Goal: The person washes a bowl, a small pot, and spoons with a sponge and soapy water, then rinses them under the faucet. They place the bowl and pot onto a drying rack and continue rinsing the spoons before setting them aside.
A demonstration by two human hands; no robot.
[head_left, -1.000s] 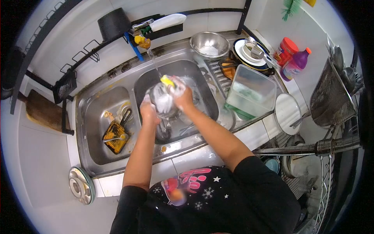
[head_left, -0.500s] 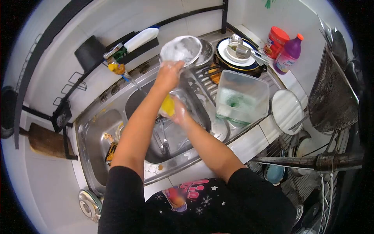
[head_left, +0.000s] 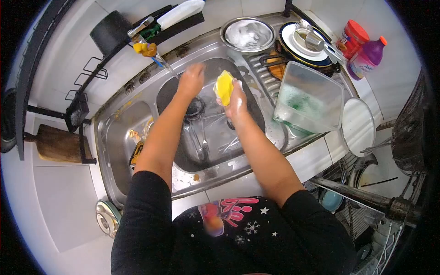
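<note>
My right hand [head_left: 237, 101] is closed round a yellow sponge [head_left: 224, 88] with suds on it, over the right side of the sink basin [head_left: 220, 160]. Over the basin's left part, close to the thin stream from the faucet [head_left: 168, 66], is my left hand [head_left: 192, 79]; its fingers are smeared by motion. Cutlery [head_left: 202, 144] lies at the basin's bottom, below a dark round drain [head_left: 196, 106]. A metal bowl [head_left: 248, 35] full of white suds rests on the sink's back edge.
A clear plastic container [head_left: 309, 98] with green suds stands on the drainboard. Behind it are stacked plates [head_left: 288, 39], a purple bottle [head_left: 368, 58] and a red jar [head_left: 352, 37]. Food scraps [head_left: 135, 153] lie in the left basin. A round lid [head_left: 358, 128] leans at the right.
My left hand has let go of the suds-covered bowl, which now rests on the back edge, and has come down toward the faucet's stream. My right hand has lifted with the sponge.
</note>
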